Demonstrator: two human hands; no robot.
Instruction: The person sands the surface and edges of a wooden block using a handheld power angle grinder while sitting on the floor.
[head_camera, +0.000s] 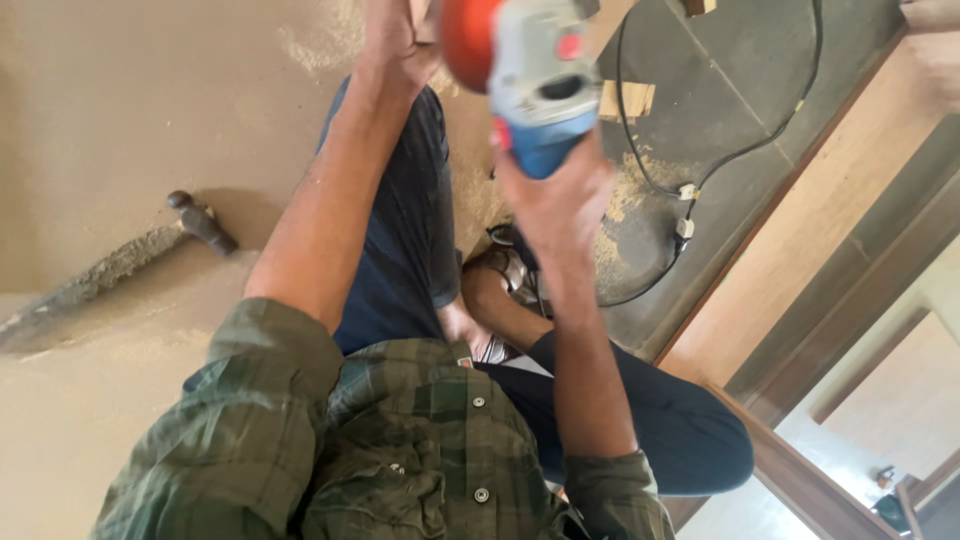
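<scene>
Gripping the blue-and-grey angle grinder (535, 85) at twelve o'clock, the right hand (560, 205) wraps its tail fully; the left hand (395, 40) is cropped, grip unclear. Its black cable (690, 190) trails at two o'clock and could snag; a hammer (200, 222) lies at nine.

The person's left hand (395, 35) reaches up to the frame's top edge on a straight, bare forearm, its fingers cut off from view. The right hand (555, 205) is raised nearer the camera, fingers wrapped shut around a grip, forearm bare, green plaid sleeves rolled to the elbows.
</scene>
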